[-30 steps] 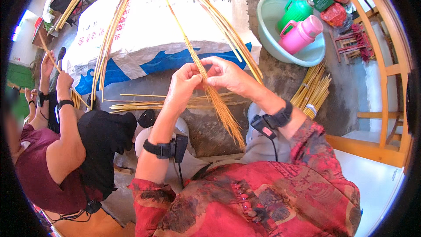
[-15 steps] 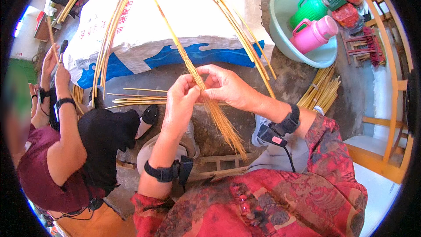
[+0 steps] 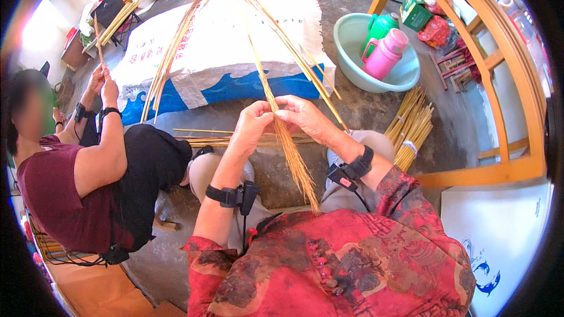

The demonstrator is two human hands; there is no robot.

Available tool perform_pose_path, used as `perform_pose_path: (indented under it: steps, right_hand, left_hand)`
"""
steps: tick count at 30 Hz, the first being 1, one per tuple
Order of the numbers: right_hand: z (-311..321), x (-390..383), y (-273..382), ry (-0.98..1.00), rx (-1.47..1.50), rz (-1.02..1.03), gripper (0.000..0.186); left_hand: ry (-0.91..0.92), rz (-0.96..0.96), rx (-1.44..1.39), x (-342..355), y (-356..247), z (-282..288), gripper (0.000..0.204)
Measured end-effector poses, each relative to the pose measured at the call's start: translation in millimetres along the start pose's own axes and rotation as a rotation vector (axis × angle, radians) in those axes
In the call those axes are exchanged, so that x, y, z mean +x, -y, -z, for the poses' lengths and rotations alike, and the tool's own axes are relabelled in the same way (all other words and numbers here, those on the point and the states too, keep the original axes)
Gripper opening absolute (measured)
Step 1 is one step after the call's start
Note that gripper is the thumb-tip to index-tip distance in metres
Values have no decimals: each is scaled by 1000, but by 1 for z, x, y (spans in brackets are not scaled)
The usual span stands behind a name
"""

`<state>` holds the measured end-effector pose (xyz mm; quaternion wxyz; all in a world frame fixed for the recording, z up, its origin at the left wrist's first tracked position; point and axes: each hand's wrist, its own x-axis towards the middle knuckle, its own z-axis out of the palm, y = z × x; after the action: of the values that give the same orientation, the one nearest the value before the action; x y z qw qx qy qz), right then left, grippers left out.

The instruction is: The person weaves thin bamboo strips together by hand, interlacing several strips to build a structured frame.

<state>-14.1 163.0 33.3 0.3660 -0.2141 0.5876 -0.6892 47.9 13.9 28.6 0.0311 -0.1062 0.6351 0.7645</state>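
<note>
My left hand [image 3: 252,123] and my right hand [image 3: 304,120] meet in front of me, fingers pinched around a single broomcorn stalk [image 3: 262,73]. Its thin straw-coloured stem points away over the sack cloth, while the bushy tan head [image 3: 295,161] hangs below my fingers toward my lap. Beyond my hands, a white woven sack [image 3: 226,26] with a blue wave border covers a low surface. Loose stalks lie on it in a left bunch [image 3: 170,58] and a right bunch [image 3: 282,32], their ends past the near edge.
Left of me sits a co-worker [image 3: 73,170] holding up a stalk [image 3: 98,38]. More stalks [image 3: 205,141] lie on the floor under the sack's edge. At right are tied stalk bundles [image 3: 414,129], a pale basin [image 3: 346,53] with green and pink flasks, and a wooden frame [image 3: 499,76].
The view has tilted up and turned right, showing more of the room's far side. Both hands still pinch the stalk, now closer together around the base of its bushy head.
</note>
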Motion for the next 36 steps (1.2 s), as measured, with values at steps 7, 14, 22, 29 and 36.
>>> perform_pose_path:
  steps: [7, 14, 22, 29, 36]
  right_hand:
    - [5, -25, 4, 3, 5, 43, 24]
    - [5, -47, 17, -30, 18, 114, 23]
    - [-6, -74, 26, -86, -165, 180, 20]
    - [-13, -105, 25, -95, -288, 137, 23]
    - [-3, -124, 26, -66, -142, 44, 26]
  left_hand:
    - [-14, -21, 70, -26, 2, -23, 18]
    - [-7, -127, -7, -44, -8, -48, 20]
    - [-32, -137, -42, -63, -22, -51, 24]
    - [25, -148, -64, -67, -16, -50, 15]
    - [123, -113, -120, -70, -13, -69, 14]
